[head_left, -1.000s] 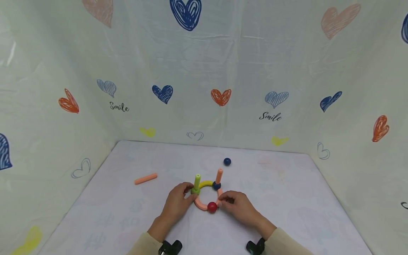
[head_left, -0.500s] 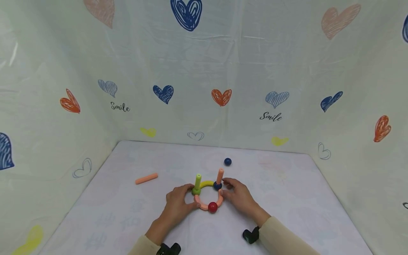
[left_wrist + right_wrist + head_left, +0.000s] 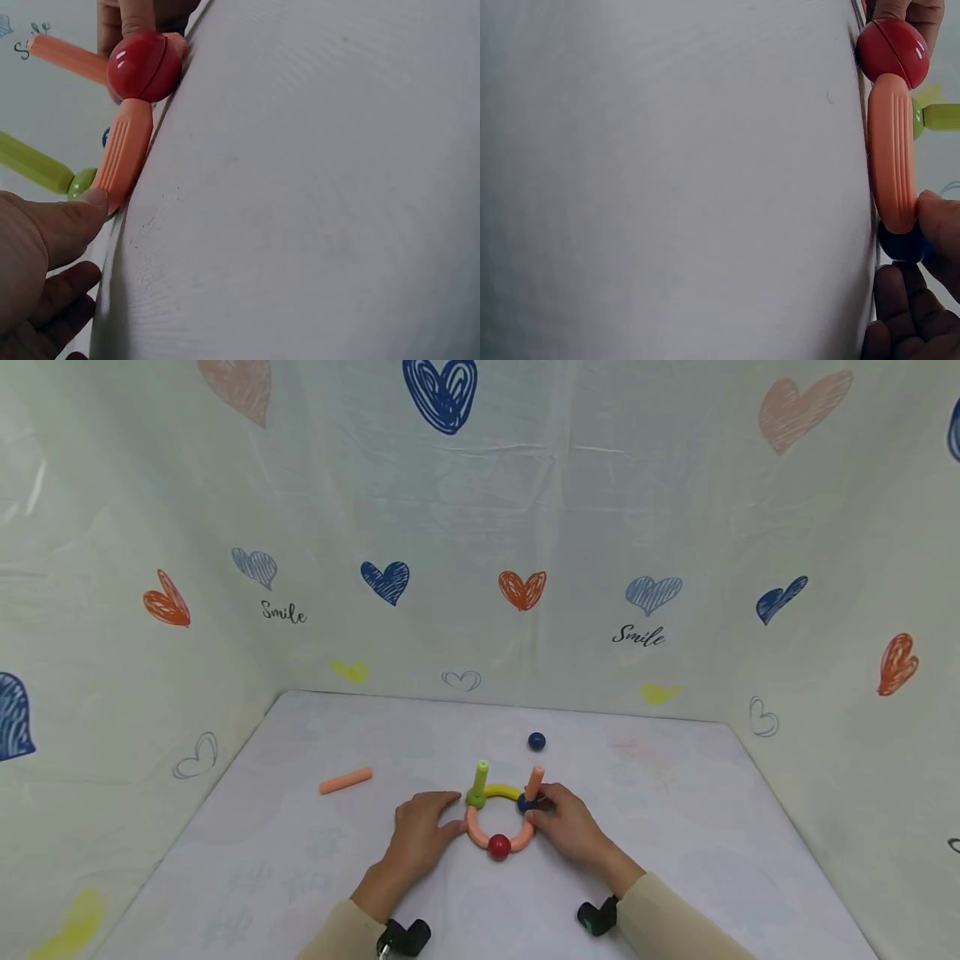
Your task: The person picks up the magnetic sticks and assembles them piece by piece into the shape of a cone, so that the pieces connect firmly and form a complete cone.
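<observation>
A ring of toy building rods and balls lies on the table. It joins a green ball (image 3: 476, 799), a yellow curved rod (image 3: 501, 791), a blue ball (image 3: 525, 803), a red ball (image 3: 499, 847) and two orange curved rods (image 3: 124, 154). A straight green rod (image 3: 481, 775) rises from the green ball, an orange rod (image 3: 535, 781) from the blue one. My right hand (image 3: 576, 832) pinches the blue ball between thumb and fingers. On the ring's left, my left hand (image 3: 418, 842) has its thumb against an orange curved rod, with its fingers extended apart from the ring.
A loose orange rod (image 3: 345, 780) lies to the left on the white-covered table (image 3: 247, 877). Behind the ring sits a separate blue ball (image 3: 536, 741). A hanging sheet (image 3: 450, 502) printed with hearts surrounds the table's back and sides.
My right hand has moved from the lower right curved rod up to the blue ball. The ring has turned slightly clockwise, and the green ball has come away from my left fingers.
</observation>
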A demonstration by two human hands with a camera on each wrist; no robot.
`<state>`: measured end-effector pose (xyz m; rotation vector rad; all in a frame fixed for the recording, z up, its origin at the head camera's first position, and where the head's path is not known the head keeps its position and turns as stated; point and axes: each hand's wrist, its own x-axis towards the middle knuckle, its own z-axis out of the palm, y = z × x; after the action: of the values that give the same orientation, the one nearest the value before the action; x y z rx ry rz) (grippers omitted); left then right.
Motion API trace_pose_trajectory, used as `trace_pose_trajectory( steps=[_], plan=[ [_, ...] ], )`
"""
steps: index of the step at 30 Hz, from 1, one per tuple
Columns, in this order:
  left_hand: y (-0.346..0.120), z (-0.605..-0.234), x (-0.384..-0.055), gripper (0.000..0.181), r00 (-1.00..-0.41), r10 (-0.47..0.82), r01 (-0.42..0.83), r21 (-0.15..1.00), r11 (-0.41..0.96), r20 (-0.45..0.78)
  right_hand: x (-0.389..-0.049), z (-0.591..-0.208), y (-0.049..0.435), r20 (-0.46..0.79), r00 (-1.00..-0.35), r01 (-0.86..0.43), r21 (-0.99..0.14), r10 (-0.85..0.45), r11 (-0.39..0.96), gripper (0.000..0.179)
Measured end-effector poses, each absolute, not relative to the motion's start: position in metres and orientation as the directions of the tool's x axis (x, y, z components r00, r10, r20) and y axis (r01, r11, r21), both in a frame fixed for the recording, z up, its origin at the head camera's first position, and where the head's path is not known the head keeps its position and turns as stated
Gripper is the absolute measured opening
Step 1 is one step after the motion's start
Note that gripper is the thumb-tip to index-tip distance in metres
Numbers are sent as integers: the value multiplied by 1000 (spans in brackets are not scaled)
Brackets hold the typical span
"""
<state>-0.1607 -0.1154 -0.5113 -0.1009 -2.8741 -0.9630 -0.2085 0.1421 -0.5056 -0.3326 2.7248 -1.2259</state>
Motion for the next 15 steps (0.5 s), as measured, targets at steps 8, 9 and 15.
trace_pose_trajectory(
  steps=[8, 9, 15],
  plan=[
    [-118, -513, -153, 45, -993, 99, 121, 625, 771, 70, -209, -508, 145, -31, -963, -157, -744, -268, 649, 31],
    [-118, -513, -153, 45, -992, 112, 128, 626, 769, 65, -209, -508, 145, -28, -964, -158, -743, -266, 651, 30],
    [-116, -514, -155, 43, -990, 116, 139, 602, 786, 77, -206, -508, 146, -34, -971, -136, -737, -238, 662, 27]
  ],
)
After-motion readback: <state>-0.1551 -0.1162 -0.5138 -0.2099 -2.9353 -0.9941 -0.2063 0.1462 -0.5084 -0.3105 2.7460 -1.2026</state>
